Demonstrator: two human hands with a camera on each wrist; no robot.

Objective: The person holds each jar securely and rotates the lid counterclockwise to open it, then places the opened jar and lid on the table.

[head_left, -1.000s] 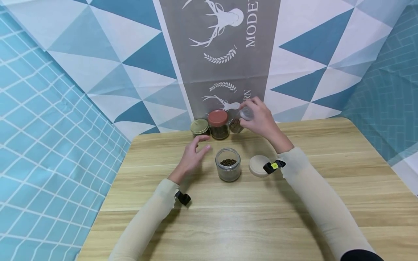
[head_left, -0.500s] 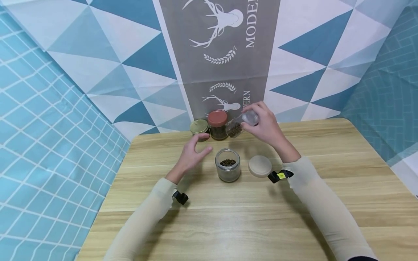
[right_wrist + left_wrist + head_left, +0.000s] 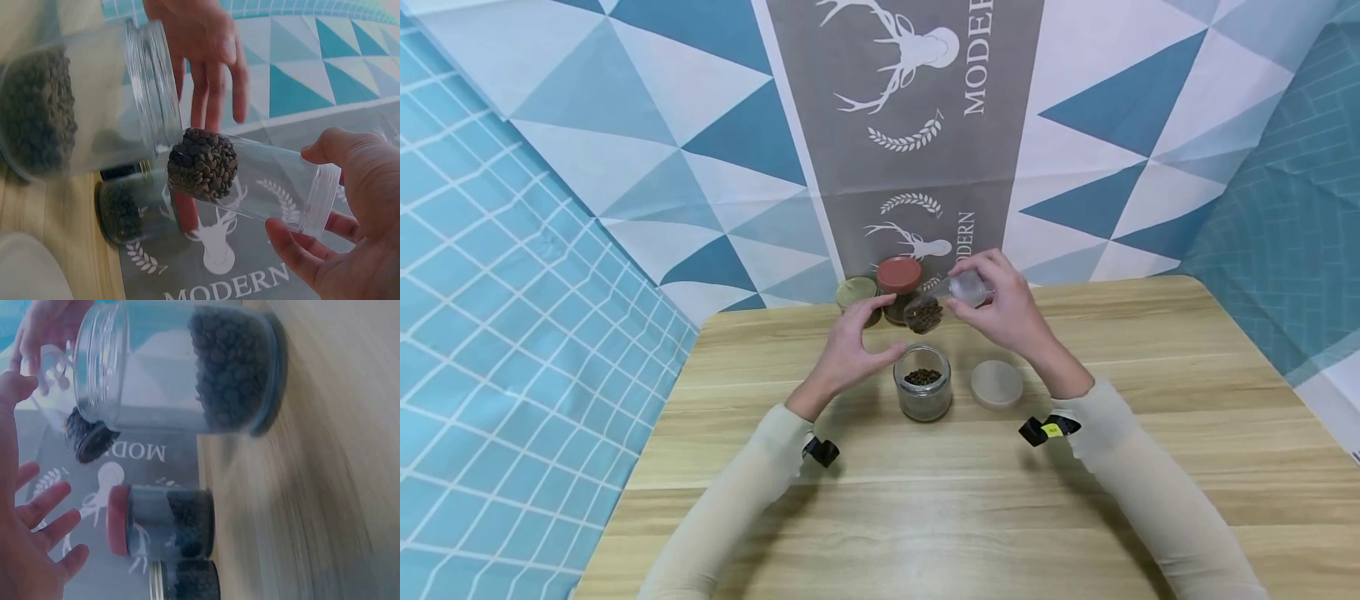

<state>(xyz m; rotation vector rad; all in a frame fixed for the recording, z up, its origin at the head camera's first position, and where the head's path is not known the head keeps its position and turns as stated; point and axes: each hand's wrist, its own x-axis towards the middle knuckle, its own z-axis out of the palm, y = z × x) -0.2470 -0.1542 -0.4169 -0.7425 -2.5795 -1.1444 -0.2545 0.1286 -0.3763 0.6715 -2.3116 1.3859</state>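
My right hand grips a small clear container by its upper end, which looks narrower and ridged. The container is tilted, and dark bean-like pellets are gathered at its lower end, above and just behind the rim of an open glass jar. That jar stands upright with similar pellets at its bottom. My left hand is beside the jar on the left, fingers spread and holding nothing; its thumb is close to the rim, and I cannot tell whether it touches.
A round beige lid lies on the wooden table, right of the open jar. Behind stand a red-lidded jar and a gold-lidded jar, partly hidden by the left hand. A patterned cloth rises behind the table.
The right hand has brought the container from beside the red-lidded jar leftward and nearer to the open jar, tilting it. The left hand has shifted slightly right, toward the rim.
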